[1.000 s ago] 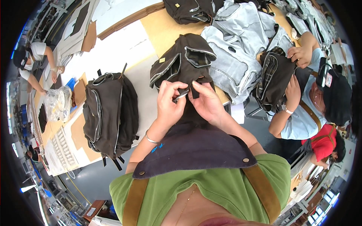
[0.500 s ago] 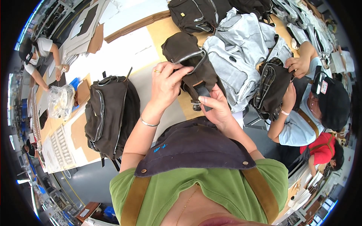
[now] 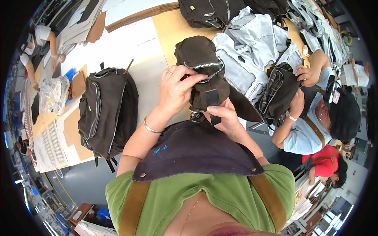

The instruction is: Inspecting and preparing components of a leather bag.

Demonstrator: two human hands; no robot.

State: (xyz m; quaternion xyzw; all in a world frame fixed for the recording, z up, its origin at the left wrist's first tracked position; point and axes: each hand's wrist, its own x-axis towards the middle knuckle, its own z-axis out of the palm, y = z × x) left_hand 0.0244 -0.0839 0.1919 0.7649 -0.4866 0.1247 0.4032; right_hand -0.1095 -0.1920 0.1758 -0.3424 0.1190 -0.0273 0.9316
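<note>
A small dark brown fabric bag (image 3: 197, 51) is held up in front of my apron, its curved silver zipper (image 3: 202, 65) partly open. My left hand (image 3: 176, 88) is closed, thumb and fingers pinching the bag at the edge of the zippered opening. Lower down, my right hand (image 3: 225, 118) is closed on a short black strap (image 3: 212, 102) on the bag, the thumb pressing over it. A dark flap or panel (image 3: 243, 103) of the bag sticks out to the right. Fingers behind the bag are hidden.
A dark brown backpack (image 3: 108, 112) stands on the table at left. Pale grey bags (image 3: 246, 55) and a dark bag (image 3: 208, 13) lie beyond. At right, a co-worker (image 3: 311, 114) handles another dark bag (image 3: 278, 88); at far left another person works near a plastic bag (image 3: 54, 94).
The bag has turned and come slightly nearer, with its flap now showing at the right. Both hands keep their grip. The whole view has shifted a little.
</note>
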